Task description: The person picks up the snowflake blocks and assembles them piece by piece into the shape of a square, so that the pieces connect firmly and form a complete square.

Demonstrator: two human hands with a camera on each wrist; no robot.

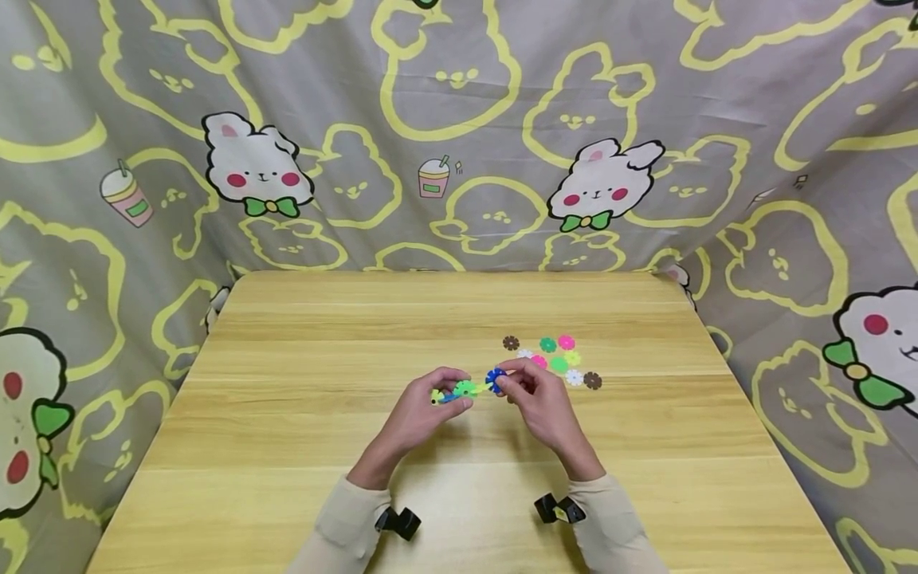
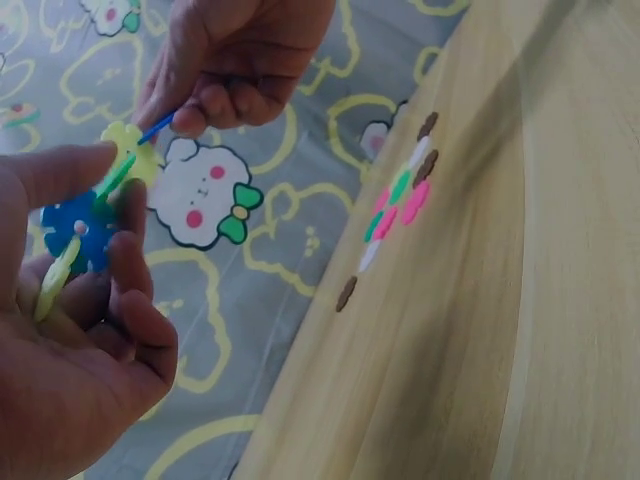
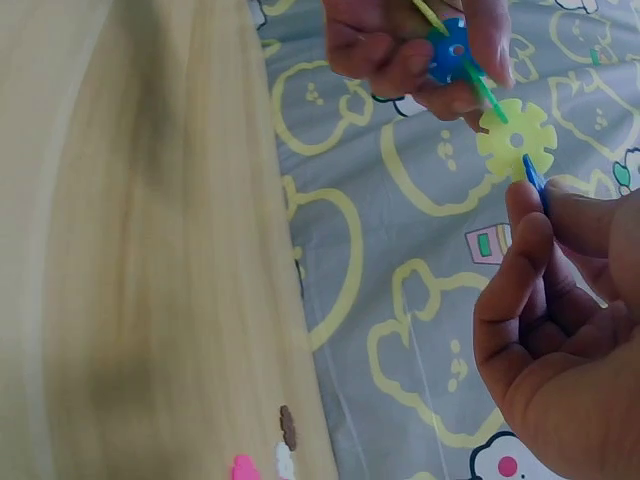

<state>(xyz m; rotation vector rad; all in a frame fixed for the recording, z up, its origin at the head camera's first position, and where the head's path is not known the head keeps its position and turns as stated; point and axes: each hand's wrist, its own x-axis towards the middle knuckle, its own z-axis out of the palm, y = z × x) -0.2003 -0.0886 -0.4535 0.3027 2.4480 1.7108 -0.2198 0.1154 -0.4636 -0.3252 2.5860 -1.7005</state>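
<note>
Holding a linked chain of snowflake discs (image 1: 464, 390) at frame centre, we pinch it with both hands — left hand (image 1: 423, 410) on the green end, right hand (image 1: 534, 399) on the blue disc (image 1: 495, 379). Misaligned slots under sideways pressure could pop the chain apart — discs scatter into the loose pile (image 1: 555, 359).

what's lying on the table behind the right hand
Behind the right hand, loose snowflake discs lie on the table: brown, green, pink, white. The hand may cover others.
</note>
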